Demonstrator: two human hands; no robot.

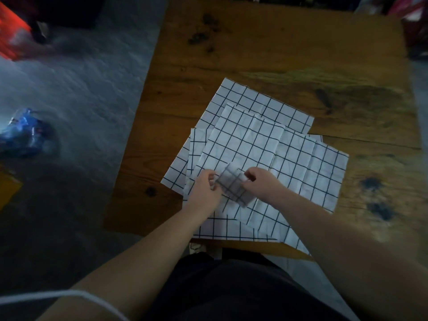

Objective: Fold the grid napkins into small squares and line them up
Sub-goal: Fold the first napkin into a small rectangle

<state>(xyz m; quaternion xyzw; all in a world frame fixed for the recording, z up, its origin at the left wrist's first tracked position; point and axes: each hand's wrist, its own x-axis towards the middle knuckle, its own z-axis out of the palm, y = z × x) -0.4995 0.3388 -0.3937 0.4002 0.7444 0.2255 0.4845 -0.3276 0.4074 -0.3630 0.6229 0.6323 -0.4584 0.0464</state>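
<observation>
A person seated at a wooden table (289, 49) held a small folded grid napkin (232, 186) between both hands, just above a loose pile of unfolded grid napkins (252, 137). The left hand (206, 186) pinched the folded piece at its left edge with curled fingers, and the right hand (259, 183) gripped its right edge in the same way, so the two hands stood close together with only the little square between them. The square, white with dark lines, was tilted and blurred, and its layers could not be counted. Beneath it the open napkins lay spread flat and overlapping at different angles on the near half of the table, the lowest one hanging slightly past the near edge. The far half of the tabletop showed dark knots and stains in the wood. To the left of the table, on the grey floor (88, 84), lay a crumpled blue plastic wrapper (24, 133), well apart from the napkins, and a blurred red object (11, 33) sat in the far left corner. A thin white cord (69, 294) crossed the person's left forearm at the bottom of the view, beside dark clothing (231, 290).
</observation>
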